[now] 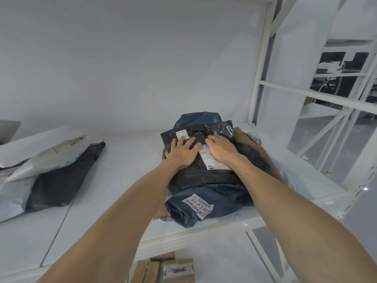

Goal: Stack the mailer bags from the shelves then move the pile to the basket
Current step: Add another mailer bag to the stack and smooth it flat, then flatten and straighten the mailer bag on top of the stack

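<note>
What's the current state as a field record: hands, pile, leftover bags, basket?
left hand: flat, fingers spread, pressing on the black bag
right hand: flat on the same bag, over its label
pile: on the shelf, black bag on top, navy bag below it
leftover bags: white bag partly over a dark grey bag, to the left on the same shelf, apart from the pile
below shelf: cardboard boxes
basket: not in view
</note>
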